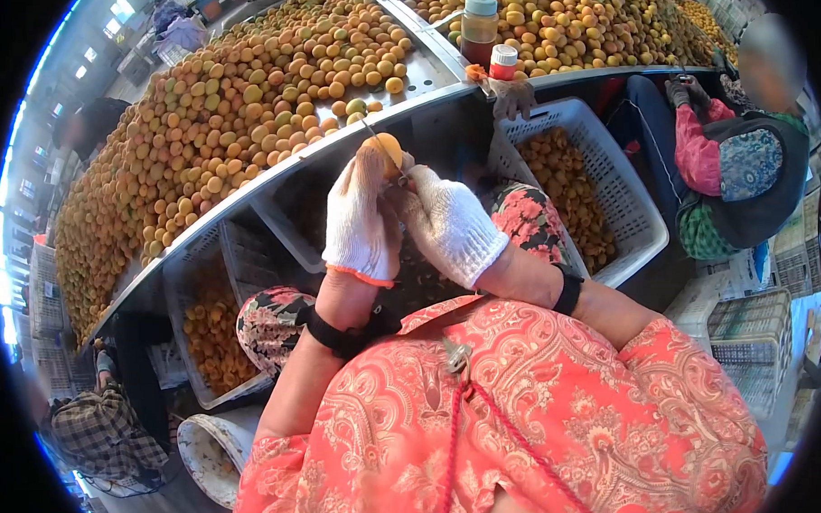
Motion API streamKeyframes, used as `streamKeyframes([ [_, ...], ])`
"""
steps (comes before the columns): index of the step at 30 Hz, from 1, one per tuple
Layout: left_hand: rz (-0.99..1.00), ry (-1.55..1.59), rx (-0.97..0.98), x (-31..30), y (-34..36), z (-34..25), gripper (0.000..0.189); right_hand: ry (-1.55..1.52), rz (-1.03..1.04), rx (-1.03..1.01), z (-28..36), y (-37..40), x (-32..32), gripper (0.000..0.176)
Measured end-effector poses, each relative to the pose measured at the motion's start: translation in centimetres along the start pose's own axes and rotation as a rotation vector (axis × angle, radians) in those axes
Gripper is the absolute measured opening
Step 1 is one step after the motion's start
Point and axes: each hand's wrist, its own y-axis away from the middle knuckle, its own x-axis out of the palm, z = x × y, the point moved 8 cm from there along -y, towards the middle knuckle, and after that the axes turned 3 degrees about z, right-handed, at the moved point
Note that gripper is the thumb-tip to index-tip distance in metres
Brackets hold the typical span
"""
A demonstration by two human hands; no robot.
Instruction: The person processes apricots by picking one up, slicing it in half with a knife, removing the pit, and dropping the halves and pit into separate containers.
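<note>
My left hand (pixel 360 213), in a white glove, is closed around an orange apricot-like fruit (pixel 386 152) at the centre, above my lap. My right hand (pixel 450 221), gloved too, is closed on a thin metal tool (pixel 375 134) whose shaft crosses the front of the fruit. The two hands nearly touch. The fingers partly hide the fruit and the tool's handle. Beyond them, a large heap of whole fruit (pixel 234 109) lies on a metal table (pixel 423 86).
A crate (pixel 626 172) of fruit pieces stands right, another (pixel 192 355) left. A bucket (pixel 200 454) is at lower left. A jar (pixel 479 28) and a red bottle (pixel 503 63) stand on the table edge. Co-workers sit right (pixel 742 168) and left (pixel 100 435).
</note>
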Motion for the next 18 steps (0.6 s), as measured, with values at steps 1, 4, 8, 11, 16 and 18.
streamKeyframes([
  [1,-0.003,-0.001,-0.003,0.0,0.1,0.3,0.046,0.018,-0.016,0.013,0.2,0.1,-0.1,0.026],
  [4,-0.092,0.148,-0.087,-0.5,-0.1,1.1,0.045,-0.048,-0.067,-0.025,0.0,0.0,-0.3,0.024],
  [8,0.036,0.019,0.004,0.8,-0.1,-0.7,0.041,-0.064,0.050,0.059,-0.5,-0.2,-0.3,0.021],
  [11,0.041,-0.053,0.027,-0.3,-0.3,-1.2,0.035,-0.087,0.027,0.018,-0.7,0.1,-0.5,0.018],
  [16,0.000,-0.469,0.138,0.4,0.3,-3.9,0.036,-0.122,0.142,0.144,1.0,0.1,-1.8,0.019],
  [18,-0.003,-0.450,0.109,0.5,0.3,-3.6,0.034,-0.085,0.118,0.108,1.0,0.5,-2.0,0.019],
])
